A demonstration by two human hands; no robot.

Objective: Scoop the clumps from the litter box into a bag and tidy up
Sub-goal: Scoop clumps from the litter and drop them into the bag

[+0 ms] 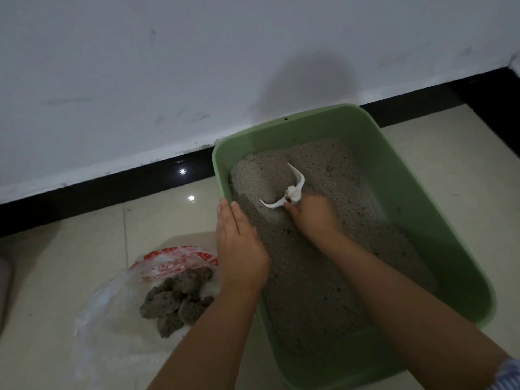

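Observation:
A green litter box (416, 175) full of grey litter (323, 277) stands on the tiled floor by the wall. My right hand (312, 218) grips the handle of a white scoop (292, 187) whose blade is dug into the litter near the box's far left corner. My left hand (239, 243) lies flat, fingers straight, on the box's left rim. To the left of the box a clear plastic bag (118, 288) with red print lies open on the floor, holding several dark grey clumps (174, 299).
A white wall with a black skirting board (107, 190) runs behind the box. Shiny beige floor tiles (62, 263) surround the box and the bag. A dark object edge (4, 291) shows at the far left.

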